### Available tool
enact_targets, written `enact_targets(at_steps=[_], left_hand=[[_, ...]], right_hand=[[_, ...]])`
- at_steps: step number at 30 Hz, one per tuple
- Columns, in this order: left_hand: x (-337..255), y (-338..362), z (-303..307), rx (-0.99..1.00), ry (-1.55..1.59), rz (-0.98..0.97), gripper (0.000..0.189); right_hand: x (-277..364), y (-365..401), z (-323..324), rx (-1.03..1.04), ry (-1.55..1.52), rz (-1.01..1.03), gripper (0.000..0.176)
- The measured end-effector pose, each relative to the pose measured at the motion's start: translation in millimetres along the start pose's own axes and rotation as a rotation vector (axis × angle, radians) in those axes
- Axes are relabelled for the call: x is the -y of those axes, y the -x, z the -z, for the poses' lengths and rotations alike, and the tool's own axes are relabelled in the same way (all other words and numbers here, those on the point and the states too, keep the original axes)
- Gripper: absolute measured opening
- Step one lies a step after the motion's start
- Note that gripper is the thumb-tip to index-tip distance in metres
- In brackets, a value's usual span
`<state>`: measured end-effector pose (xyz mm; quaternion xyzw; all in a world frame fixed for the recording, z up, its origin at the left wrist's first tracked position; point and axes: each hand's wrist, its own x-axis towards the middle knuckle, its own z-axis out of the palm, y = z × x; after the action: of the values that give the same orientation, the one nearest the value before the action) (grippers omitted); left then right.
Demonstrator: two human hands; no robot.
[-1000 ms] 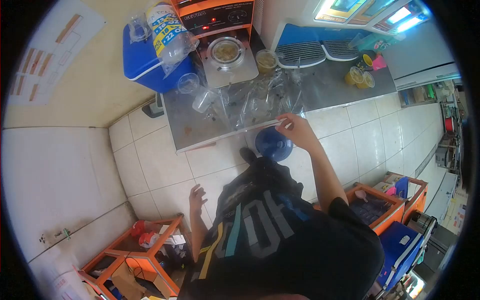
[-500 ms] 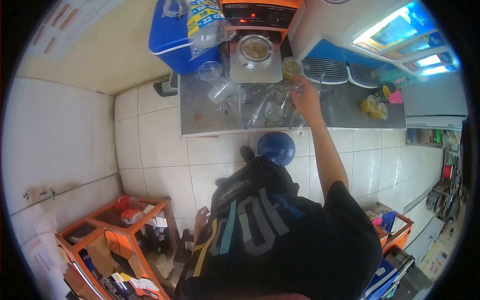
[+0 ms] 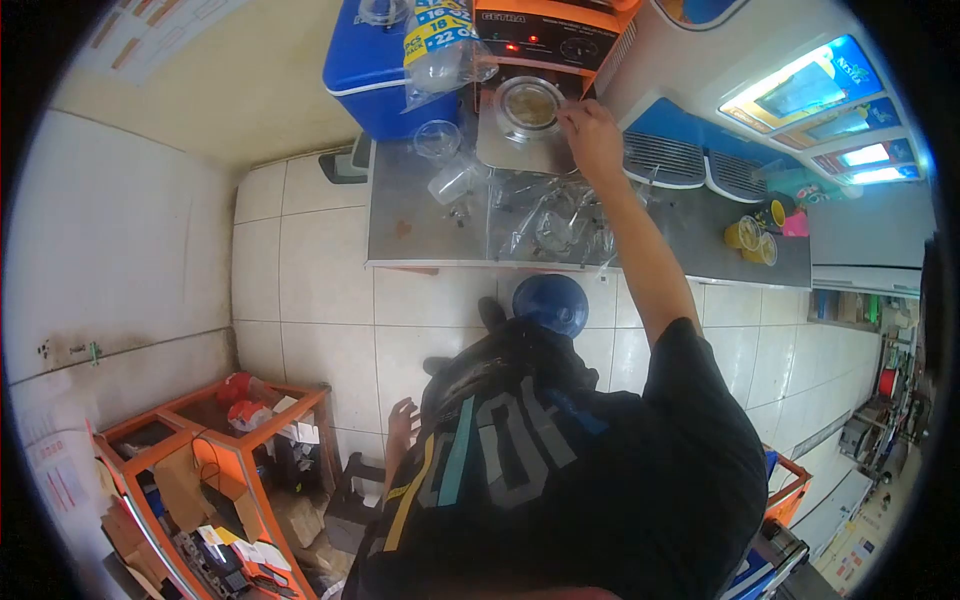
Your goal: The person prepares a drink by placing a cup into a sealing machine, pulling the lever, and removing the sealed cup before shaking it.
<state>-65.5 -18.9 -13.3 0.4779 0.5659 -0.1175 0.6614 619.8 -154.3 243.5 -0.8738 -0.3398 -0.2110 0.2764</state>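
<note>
The person's right hand (image 3: 592, 135) reaches across the counter (image 3: 420, 225) to the sealing machine (image 3: 545, 35). Its fingertips are at the rim of the filled cup (image 3: 528, 104), which sits in the machine's round tray. From this angle it is hard to tell whether the fingers grip the cup or only touch it. The left hand (image 3: 402, 425) hangs loose at the hip, fingers spread, holding nothing. Crumpled plastic bags (image 3: 555, 215) lie under the outstretched forearm. A careless nudge at the rim could slop the cup's contents onto the tray, and the forearm could drag the bags.
</note>
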Motion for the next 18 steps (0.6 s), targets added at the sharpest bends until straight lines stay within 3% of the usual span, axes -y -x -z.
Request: enact_targets(at_steps=[2,5,9,12,13,15,16,17,18], left_hand=[[9,-1,6,0.006,-0.063,-0.059,0.041],[7,9,2,-0.037,0.178,0.034,0.042],[-5,34,-17,-0.154,0.195,0.166,0.042],[24,36,-30,-0.177,0.333,0.12,0.041],[44,32,-39,-0.132,0.372,0.125,0.04],[80,15,-58,-0.174,0.468,0.114,0.042],[98,10,-73,-0.201,0.524,0.052,0.045],[76,29,-90,-0.334,0.344,0.139,0.04],[98,18,-102,-0.436,0.232,0.087,0.039]], right_hand=[[3,3,7,-0.011,0.011,0.022,0.013],[-5,6,13,0.016,0.052,0.034,0.013],[-11,1,13,0.032,0.094,0.13,0.012],[-24,2,14,0.137,0.141,0.148,0.021],[-58,9,-4,0.121,0.268,0.349,0.027],[16,-9,35,0.562,0.095,-0.16,0.031],[-21,-12,18,0.487,-0.006,0.02,0.034],[-61,-18,0,0.418,-0.094,0.206,0.038],[-53,-30,-18,0.355,-0.2,0.297,0.038]])
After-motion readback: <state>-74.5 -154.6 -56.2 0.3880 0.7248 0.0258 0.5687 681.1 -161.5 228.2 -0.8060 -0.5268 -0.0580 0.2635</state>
